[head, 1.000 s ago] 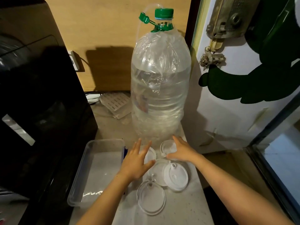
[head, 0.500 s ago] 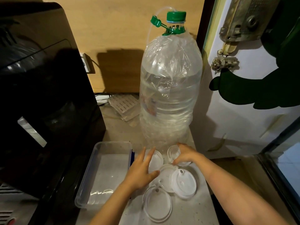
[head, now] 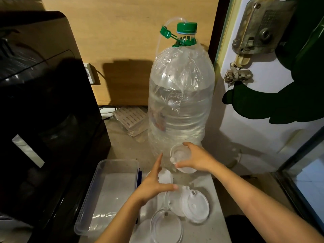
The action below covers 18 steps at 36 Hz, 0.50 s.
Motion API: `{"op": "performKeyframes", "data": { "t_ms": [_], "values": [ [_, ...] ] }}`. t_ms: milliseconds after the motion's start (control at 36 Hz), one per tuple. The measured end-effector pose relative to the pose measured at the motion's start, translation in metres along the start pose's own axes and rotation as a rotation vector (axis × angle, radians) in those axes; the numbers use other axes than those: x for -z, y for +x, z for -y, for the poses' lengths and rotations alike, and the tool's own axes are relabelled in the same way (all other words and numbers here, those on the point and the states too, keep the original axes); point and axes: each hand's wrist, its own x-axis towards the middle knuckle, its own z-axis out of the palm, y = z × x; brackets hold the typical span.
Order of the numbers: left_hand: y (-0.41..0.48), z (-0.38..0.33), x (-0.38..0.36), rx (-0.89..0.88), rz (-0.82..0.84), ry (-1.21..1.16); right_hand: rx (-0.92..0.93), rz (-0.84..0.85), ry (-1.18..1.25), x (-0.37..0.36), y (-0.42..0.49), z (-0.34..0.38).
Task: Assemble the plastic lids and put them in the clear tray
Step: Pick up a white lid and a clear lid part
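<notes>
Head view: right hand (head: 196, 159) clamps a clear lid (head: 180, 155); left hand (head: 152, 186) hovers spread.
Best to seat it squarely on a white lid (head: 197, 206), then press evenly before traying (head: 98, 186).

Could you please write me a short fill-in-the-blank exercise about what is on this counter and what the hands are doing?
1. The right hand holds a clear lid in front of the big water ____.
2. The cap on top of it is ____ in colour.
3. The clear tray lies to the ____ of the left hand.
4. The tray holds ____ lids.

Missing words: bottle; green; left; no
</notes>
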Motion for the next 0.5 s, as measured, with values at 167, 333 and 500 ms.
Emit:
{"op": "performKeyframes", "data": {
  "t_ms": [167,333,500],
  "values": [
    [0.006,-0.016,-0.003,-0.123,0.089,-0.247,0.034,-0.01,0.181,-0.002,-0.019,0.031],
    [0.01,-0.02,-0.002,-0.231,0.043,-0.44,0.005,-0.065,0.223,-0.014,-0.029,0.053],
    [0.01,-0.018,0.005,-0.274,0.04,-0.493,-0.01,-0.083,0.144,-0.026,-0.03,0.065]
  ]
}}
